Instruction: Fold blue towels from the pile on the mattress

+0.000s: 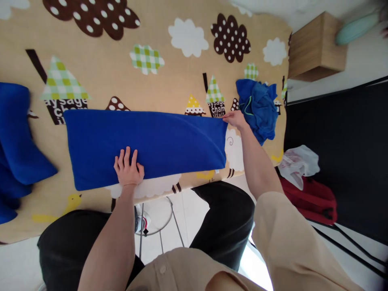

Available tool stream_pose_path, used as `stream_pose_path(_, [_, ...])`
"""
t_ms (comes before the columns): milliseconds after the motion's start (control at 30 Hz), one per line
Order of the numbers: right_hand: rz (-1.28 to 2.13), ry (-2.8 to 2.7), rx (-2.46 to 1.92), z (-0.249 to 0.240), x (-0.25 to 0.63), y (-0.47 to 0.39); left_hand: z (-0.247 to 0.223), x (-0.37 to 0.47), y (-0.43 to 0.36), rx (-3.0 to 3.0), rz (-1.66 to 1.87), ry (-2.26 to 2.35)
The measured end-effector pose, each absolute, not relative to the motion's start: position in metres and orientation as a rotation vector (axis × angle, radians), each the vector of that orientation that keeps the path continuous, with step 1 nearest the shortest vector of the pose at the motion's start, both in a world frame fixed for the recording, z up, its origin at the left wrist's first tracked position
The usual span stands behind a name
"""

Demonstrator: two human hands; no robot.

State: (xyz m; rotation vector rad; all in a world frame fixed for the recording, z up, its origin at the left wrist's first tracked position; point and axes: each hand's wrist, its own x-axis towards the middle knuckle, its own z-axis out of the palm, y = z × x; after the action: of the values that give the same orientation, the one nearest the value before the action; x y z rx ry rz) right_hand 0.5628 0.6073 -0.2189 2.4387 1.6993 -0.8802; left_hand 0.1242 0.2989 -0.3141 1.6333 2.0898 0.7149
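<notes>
The blue cloth (145, 143) lies flat on the table cover (121, 85), folded into a long horizontal band. Its colour is a uniform royal blue, the surface matte and fleece-like, with faint creases running toward the right end. The near edge sits close to the near edge of the table.

The left hand (127, 169) rests palm down on the near edge of the blue cloth, left of its middle, fingers extended and slightly spread; it presses and does not grasp. The right hand (235, 119) is at the far right corner of the blue cloth, fingers closed on that corner in a pinch.

A crumpled blue fabric pile (257, 107) with a green cord lies just right of the right hand. Further blue cloths (16, 137) lie at the left edge of the table.

The table cover is tan, printed with clouds, sheep, chicks and checked house roofs. Partial lettering reads "aysage" and "cham". Remaining characters are cut off or covered.
</notes>
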Motion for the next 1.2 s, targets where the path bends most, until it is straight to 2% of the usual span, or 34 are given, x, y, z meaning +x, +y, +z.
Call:
stream_pose_path(200, [-0.461, 1.849, 2.455, -0.234, 0.556, 0.601, -0.313, 0.124, 0.299, 1.605, 0.711, 2.072])
stream_pose_path(400, [-0.001, 1.931, 2.607, -0.242, 0.487, 0.543, -0.312, 0.123, 0.299, 1.560, 0.722, 2.062])
stream_pose_path(600, [-0.216, 2.091, 2.340, -0.281, 0.439, 0.481, -0.313, 0.123, 0.299, 1.637, 0.699, 2.065])
stream_pose_path(733, [-0.228, 1.875, 2.469, -0.288, 0.471, 0.508, -0.312, 0.124, 0.299, 1.604, 0.693, 2.053])
stream_pose_path(867, [-0.237, 1.736, 2.598, -0.274, 0.471, 0.536, -0.308, 0.125, 0.300, 1.572, 0.690, 2.039])
stream_pose_path(967, [-0.263, 2.007, 2.470, -0.264, 0.410, 0.514, -0.307, 0.124, 0.300, 1.567, 0.685, 2.049])
stream_pose_path(1100, [-0.605, 2.475, 1.896, -0.266, 0.302, 0.450, -0.308, 0.124, 0.299, 1.579, 0.668, 2.061])
stream_pose_path(1200, [-0.690, 2.584, 1.715, -0.275, 0.267, 0.427, -0.309, 0.125, 0.298, 1.600, 0.642, 2.068])
